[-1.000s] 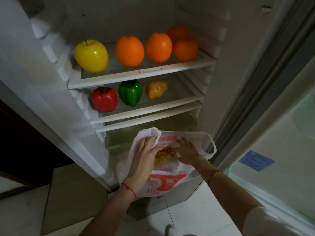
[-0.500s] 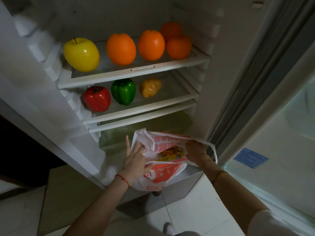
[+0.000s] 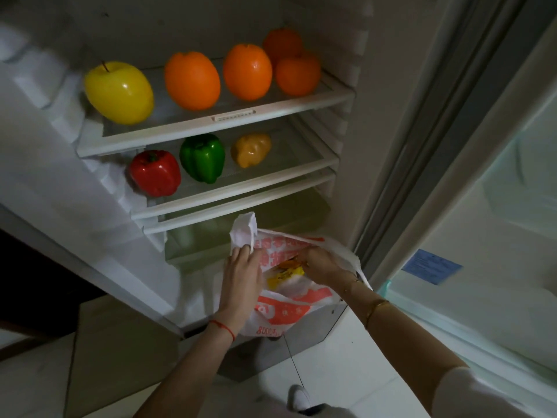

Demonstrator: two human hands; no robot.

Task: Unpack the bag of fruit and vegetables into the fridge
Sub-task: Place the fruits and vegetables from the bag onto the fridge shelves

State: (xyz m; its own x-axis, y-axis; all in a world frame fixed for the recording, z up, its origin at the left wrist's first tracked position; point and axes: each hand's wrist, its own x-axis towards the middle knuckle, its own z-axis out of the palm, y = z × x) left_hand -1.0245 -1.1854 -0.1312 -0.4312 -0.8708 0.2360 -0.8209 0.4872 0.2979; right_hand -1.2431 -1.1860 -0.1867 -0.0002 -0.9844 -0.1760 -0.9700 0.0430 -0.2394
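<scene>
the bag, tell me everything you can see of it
The bag is thin white plastic printed with orange-red blocks and lettering, crumpled and soft. It sits at the foot of the open fridge, in front of the drawer, mouth up and pulled open. The left hand pinches one handle, which sticks up as a white flap; the right hand reaches into the mouth, the other handle looped by its wrist. Inside, something yellow and orange shows; what it is cannot be told.

bag [image 3: 283,315], digits maybe "8000", blue label [image 3: 431,266] unreadable
</scene>
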